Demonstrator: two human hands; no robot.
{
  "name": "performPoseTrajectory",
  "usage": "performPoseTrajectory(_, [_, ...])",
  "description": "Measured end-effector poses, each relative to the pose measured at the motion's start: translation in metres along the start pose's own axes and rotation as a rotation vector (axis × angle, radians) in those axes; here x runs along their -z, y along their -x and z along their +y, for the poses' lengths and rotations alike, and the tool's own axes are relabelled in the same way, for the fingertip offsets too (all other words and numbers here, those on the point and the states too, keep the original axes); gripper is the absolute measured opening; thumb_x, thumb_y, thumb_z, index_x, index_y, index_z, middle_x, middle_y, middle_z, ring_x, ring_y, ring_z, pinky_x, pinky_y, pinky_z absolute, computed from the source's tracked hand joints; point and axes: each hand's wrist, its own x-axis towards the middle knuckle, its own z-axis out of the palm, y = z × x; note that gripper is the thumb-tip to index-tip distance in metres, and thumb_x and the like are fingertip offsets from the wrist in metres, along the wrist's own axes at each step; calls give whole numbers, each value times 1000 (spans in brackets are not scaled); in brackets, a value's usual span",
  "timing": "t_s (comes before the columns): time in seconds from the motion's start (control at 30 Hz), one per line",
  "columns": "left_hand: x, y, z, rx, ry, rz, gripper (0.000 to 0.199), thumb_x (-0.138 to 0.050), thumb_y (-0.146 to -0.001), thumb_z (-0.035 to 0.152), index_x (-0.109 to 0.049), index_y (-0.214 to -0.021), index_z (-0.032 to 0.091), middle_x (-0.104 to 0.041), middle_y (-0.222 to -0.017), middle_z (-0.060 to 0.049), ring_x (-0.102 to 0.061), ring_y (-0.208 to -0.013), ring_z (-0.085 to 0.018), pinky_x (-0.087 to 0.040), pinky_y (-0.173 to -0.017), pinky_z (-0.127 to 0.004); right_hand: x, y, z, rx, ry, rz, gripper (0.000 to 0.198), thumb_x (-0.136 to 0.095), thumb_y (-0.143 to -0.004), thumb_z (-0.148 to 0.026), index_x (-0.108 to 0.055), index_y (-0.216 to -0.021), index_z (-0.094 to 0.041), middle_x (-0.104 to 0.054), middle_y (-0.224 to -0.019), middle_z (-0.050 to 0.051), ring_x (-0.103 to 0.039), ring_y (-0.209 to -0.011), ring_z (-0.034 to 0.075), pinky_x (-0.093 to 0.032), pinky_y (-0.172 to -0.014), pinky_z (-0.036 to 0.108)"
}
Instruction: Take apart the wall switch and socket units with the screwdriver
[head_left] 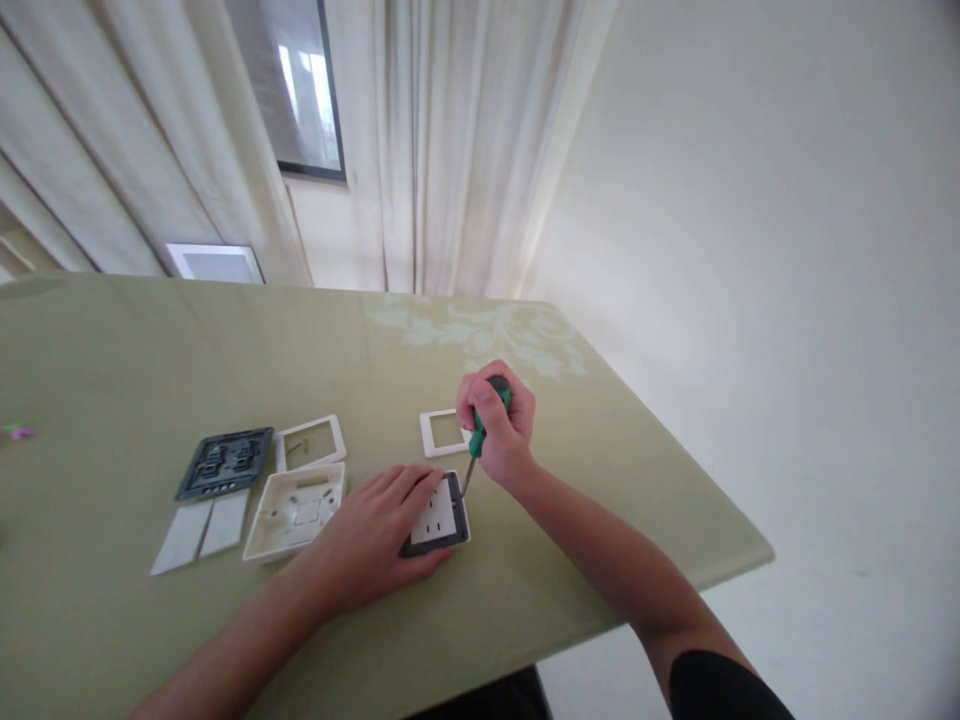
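A wall socket [433, 520] with a white face and dark grey frame sits in a white box on the table. My left hand [386, 530] grips it from the left, fingers over its far edge and thumb along the near side. Wrapped around the green and black handle of a screwdriver [478, 440] is my right hand [499, 420]. The screwdriver's shaft slants down, and its tip meets the right edge of the socket's frame. Whether a screw lies under the tip is too small to see. Just behind, a white cover frame [444, 433] is partly hidden by my right hand.
Left of my hands lie an open white mounting box [296, 510], another white frame [311, 440] with small screws inside it, a dark grey switch plate [225, 463] and two white panels [184, 537]. The table's right edge [660, 430] runs near the wall.
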Motion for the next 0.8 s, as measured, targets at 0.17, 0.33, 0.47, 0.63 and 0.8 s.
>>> performPoseTrajectory(0.17, [-4, 6, 3, 3, 26, 22, 78, -77, -94, 50, -46, -162, 32, -70, -145, -13, -70, -127, -39, -58, -109, -55, -6, -2, 10, -139, -104, -2, 38, -74, -101, -52, -56, -82, -25, -51, -57, -8, -37, -45, 9, -31, -45, 23])
performPoseTrajectory(0.33, [-3, 7, 5, 21, 34, 15, 84, -78, -93, 54, -41, -165, 34, -71, -142, -13, -72, -122, -39, -61, -105, -55, -5, 4, 15, -173, -103, 43, 35, -75, -100, -51, -58, -84, -25, -50, -57, -8, -37, -46, 10, -32, -45, 23])
performPoseTrajectory(0.47, [-2, 7, 6, 17, 12, 17, 83, -76, -95, 56, -40, -165, 31, -71, -142, -13, -73, -121, -39, -61, -104, -55, -4, 9, 10, -86, -105, -3, 32, -74, -100, -49, -61, -80, -26, -49, -55, -7, -39, -44, 12, -35, -45, 28])
performPoseTrajectory(0.63, [0, 7, 8, 24, 41, -10, 75, -75, -95, 58, -47, -159, 30, -72, -142, -14, -74, -120, -41, -64, -98, -57, -7, 8, 1, 168, -76, -150, 36, -67, -100, -47, -61, -71, -26, -53, -55, -2, -48, -46, 15, -39, -49, 32])
performPoseTrajectory(0.8, [1, 7, 8, 41, 78, -28, 69, -76, -95, 55, -51, -156, 32, -71, -143, -14, -73, -124, -41, -64, -99, -57, -3, 3, -13, 302, 53, -254, 33, -61, -99, -47, -60, -71, -28, -54, -57, -2, -50, -44, 15, -39, -45, 32])
